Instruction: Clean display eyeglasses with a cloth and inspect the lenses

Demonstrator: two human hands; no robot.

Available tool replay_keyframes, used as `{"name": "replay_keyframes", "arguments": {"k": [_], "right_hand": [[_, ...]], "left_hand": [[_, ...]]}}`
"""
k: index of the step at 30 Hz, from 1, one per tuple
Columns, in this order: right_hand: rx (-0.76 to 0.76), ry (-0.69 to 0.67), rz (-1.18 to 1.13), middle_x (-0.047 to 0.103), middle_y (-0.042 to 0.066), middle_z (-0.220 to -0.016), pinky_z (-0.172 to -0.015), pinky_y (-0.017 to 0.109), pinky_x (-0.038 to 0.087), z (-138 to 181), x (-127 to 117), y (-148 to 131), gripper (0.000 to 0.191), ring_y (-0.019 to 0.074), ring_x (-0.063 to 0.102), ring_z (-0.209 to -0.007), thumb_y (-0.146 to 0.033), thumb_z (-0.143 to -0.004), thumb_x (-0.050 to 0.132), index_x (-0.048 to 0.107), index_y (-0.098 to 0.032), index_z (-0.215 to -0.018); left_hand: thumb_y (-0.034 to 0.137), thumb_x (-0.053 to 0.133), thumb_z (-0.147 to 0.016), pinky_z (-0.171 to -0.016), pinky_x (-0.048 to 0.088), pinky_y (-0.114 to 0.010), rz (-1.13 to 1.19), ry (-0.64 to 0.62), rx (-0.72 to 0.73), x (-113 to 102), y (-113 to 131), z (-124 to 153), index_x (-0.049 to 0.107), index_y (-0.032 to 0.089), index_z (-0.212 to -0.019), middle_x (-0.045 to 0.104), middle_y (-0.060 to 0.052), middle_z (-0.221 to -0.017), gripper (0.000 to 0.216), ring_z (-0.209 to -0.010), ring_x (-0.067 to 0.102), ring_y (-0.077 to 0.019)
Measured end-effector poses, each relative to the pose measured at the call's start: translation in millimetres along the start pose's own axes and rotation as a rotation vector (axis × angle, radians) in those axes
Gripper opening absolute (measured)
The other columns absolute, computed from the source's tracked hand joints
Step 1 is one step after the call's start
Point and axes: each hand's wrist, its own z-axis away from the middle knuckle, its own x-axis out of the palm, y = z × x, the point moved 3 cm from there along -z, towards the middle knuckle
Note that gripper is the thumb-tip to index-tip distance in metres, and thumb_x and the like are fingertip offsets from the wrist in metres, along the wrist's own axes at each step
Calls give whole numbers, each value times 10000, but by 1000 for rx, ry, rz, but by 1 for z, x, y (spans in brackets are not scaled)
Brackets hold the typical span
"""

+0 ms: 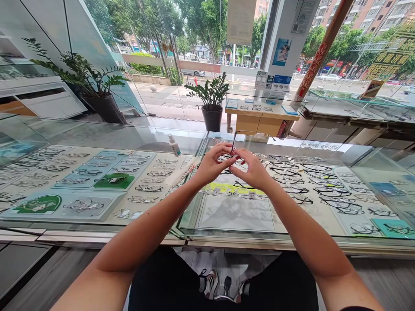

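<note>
Over the glass display counter (191, 229), both of my hands meet around a pair of eyeglasses. My left hand (212, 166) pinches the frame from the left, its fingers bent and its thumb pointing right. From the other side my right hand (251, 169) closes thumb and fingers on it. A dark temple of the eyeglasses (234, 140) sticks up above my fingertips, and a thin arm runs off to the right. The lenses are mostly hidden behind my fingers. Left of my hands lie a white cloth (181, 172) with red print and a small white spray bottle (174, 145).
Inside the counter, rows of spectacle frames (324, 183) lie left and right of my arms. Potted plants (212, 116) stand beyond it, near the glass front. A wooden cabinet (269, 125) is at the back right. My legs and shoes are below the counter's edge.
</note>
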Motion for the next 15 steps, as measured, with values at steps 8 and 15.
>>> {"name": "replay_keyframes", "arguments": {"k": [8,15], "right_hand": [[10,-5,14,789,135,-1309,-923,456,599,0,3,3,376,290,727,-1117,-377,-1010,689,699,-227,-1355],[19,-13,47,757,108,-1194,-923,464,587,-1,0,4,448,272,700,-1006,-353,-1033,669,700,-242,-1465]], "left_hand": [[578,939,-848,-1018,664,-427,21,-17,-26,1,0,1,752,200,-1006,668,-171,-1438,451,-1339,698,-320],[547,918,-895,-1053,640,-458,50,-13,-28,-1,7,2,687,207,-1067,697,-164,-1436,446,-1412,673,-354]]}}
